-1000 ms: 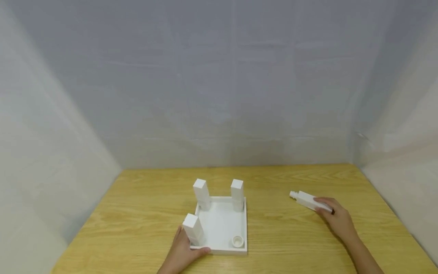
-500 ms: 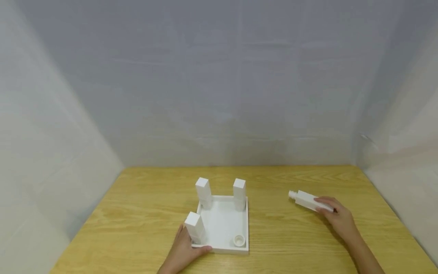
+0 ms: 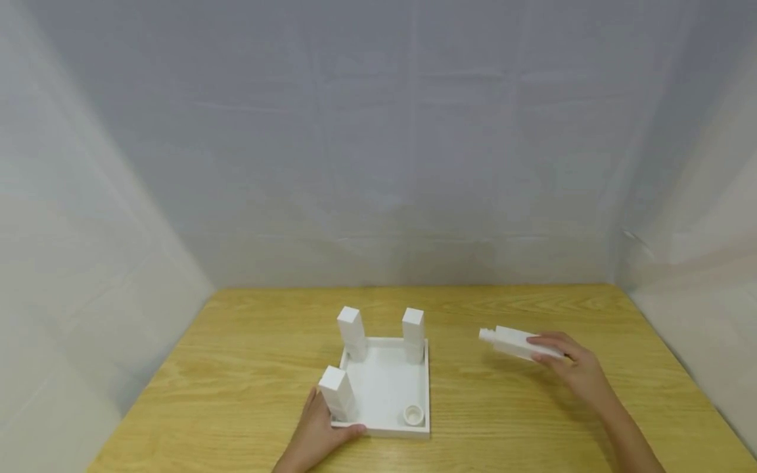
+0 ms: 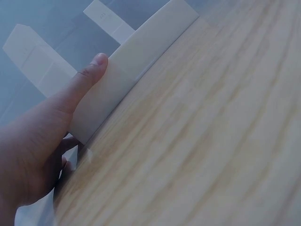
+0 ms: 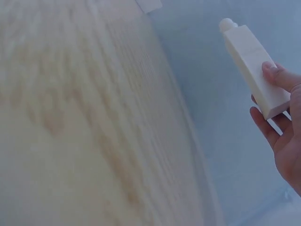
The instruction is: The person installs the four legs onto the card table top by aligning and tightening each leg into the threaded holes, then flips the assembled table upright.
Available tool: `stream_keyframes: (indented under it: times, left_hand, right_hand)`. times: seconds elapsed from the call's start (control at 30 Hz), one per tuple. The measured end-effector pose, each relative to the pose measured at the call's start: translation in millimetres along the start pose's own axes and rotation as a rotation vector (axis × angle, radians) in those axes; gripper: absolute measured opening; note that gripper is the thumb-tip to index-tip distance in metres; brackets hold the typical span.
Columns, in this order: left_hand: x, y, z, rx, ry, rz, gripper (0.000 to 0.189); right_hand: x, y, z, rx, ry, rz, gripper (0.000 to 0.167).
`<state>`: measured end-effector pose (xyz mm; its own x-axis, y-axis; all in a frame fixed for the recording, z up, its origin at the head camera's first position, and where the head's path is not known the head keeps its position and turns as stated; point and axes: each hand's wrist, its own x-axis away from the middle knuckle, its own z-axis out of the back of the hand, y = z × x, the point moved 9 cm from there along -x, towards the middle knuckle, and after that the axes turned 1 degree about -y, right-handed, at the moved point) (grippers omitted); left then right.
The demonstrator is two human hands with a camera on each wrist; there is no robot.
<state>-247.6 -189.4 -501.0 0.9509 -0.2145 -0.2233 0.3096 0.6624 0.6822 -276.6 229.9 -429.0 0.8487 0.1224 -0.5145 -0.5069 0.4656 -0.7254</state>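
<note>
A shallow white tray-like base [image 3: 387, 387] lies on the table, with white square posts [image 3: 413, 335] standing upright at three of its corners. The near right corner bears a round white socket [image 3: 413, 414]. My left hand [image 3: 316, 430] grips the near left corner, its thumb along the front wall [image 4: 113, 82] and its other fingers round the left side. Over the table to the right, my right hand [image 3: 573, 368] holds a loose white square leg [image 3: 514, 342] between thumb and fingers. The leg tilts, and its narrower round end [image 5: 228, 25] points left, toward the base.
The wooden table [image 3: 248, 368] ends at a back edge close to a hanging pale sheet [image 3: 378, 164]. More sheeting [image 3: 89, 263] closes off the left and right sides.
My right hand has lifted the leg and shifted it left, toward the base. My left hand keeps its grip on the base's corner.
</note>
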Motion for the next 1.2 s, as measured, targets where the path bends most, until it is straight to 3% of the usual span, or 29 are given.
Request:
stream_keyframes:
  times: [0.3, 0.63, 0.9, 1.2]
  left_hand:
    - [0.4, -0.5, -1.0, 0.002, 0.009, -0.015, 0.087]
    - [0.1, -0.9, -1.2, 0.002, -0.005, 0.013, 0.088]
    - [0.7, 0.1, 0.9, 0.006, -0.014, 0.03, 0.089]
    - [0.9, 0.9, 1.0, -0.006, -0.004, 0.021, 0.092]
  right_hand:
    - [-4.3, -28.5, -18.8, -0.073, -0.09, 0.119, 0.031]
    - [-5.7, -57.7, -31.2, -0.074, -0.108, 0.193, 0.038]
    - [-9.2, -97.5, -34.7, -0.069, -0.12, 0.251, 0.037]
    - [-5.8, -82.6, -49.7, -0.025, -0.142, 0.31, 0.041]
